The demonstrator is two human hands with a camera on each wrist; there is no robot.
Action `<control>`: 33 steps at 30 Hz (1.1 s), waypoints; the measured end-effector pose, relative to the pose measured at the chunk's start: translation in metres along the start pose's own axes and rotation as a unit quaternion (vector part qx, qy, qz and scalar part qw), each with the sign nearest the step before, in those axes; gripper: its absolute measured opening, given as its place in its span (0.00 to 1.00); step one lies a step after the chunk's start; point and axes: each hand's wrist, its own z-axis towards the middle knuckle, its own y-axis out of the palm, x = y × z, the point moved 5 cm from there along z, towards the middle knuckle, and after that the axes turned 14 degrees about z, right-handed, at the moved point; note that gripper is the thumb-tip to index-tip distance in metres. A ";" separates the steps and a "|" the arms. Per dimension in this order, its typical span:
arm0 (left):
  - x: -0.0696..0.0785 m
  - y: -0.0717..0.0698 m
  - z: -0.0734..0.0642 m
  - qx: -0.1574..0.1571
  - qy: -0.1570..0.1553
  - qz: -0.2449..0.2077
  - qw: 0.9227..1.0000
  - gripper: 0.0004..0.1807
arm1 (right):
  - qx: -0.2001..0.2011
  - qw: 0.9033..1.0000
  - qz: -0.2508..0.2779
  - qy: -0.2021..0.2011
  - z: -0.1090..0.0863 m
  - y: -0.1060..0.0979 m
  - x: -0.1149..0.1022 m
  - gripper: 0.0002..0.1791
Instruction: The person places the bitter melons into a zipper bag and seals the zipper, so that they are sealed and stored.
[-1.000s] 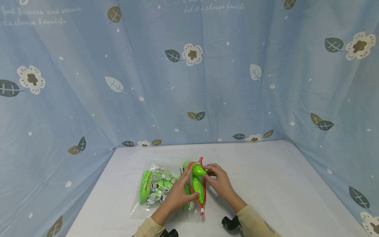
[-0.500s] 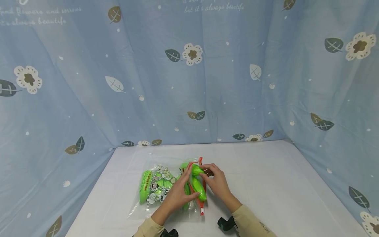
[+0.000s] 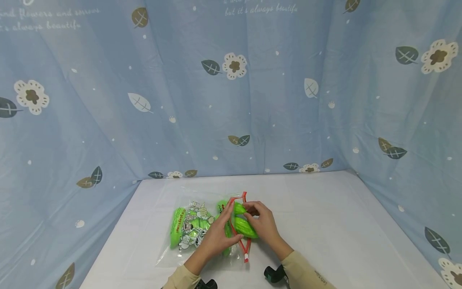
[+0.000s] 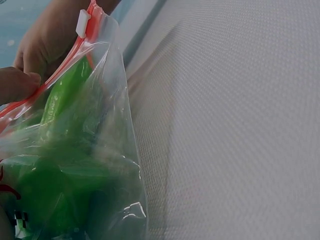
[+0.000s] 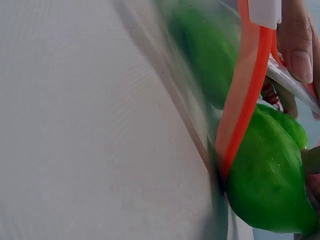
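Note:
A clear zip bag (image 3: 200, 255) with a red zip edge and printed cartoon animals lies on the white table. Bulging green things with lettering show through its film. My left hand (image 3: 217, 236) holds the bag at its mouth, thumb spread from the fingers along the zip. At that mouth, my right hand (image 3: 266, 222) grips a glossy, bright green lobed thing (image 3: 246, 228) with thumb and fingers; its kind I cannot tell. Part of it sticks out past the zip. In the right wrist view the rounded green lobe (image 5: 272, 172) sits beside the red zip strip (image 5: 245, 110).
A white zip slider (image 3: 246, 257) sits at the zip's near end. Dark wrist cameras (image 3: 274, 274) are worn below both hands. A blue curtain (image 3: 231, 112) with leaves and flowers hangs behind and beside the table (image 3: 325, 224).
The green thing's lower lobe has swung to the right, out past the zip edge. My right hand has moved slightly with it, while the left hand stays in place.

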 end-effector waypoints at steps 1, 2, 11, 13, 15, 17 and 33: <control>0.000 0.000 0.000 0.001 0.001 -0.001 1.000 0.56 | 0.000 1.000 -0.001 0.001 0.000 0.001 0.000 0.17; 0.000 0.000 0.000 0.002 0.002 -0.001 1.000 0.57 | -0.001 1.000 -0.002 0.003 0.000 0.002 0.000 0.17; 0.000 0.000 0.001 0.003 0.005 -0.007 1.000 0.57 | -0.005 1.000 -0.015 0.027 0.001 0.005 0.002 0.16; 0.000 0.000 0.000 0.002 0.004 -0.008 1.000 0.57 | -0.008 0.999 -0.016 0.028 0.001 0.005 0.002 0.16; 0.000 0.000 0.000 0.000 0.002 -0.011 1.000 0.56 | -0.012 0.999 -0.015 0.027 0.001 0.004 0.003 0.16; 0.000 0.000 0.000 -0.001 0.001 -0.012 1.000 0.56 | -0.017 0.999 -0.015 0.029 0.000 0.003 0.004 0.15; -0.002 0.001 0.000 -0.001 0.003 -0.016 1.000 0.56 | -0.034 0.999 0.000 0.037 0.001 0.002 0.003 0.16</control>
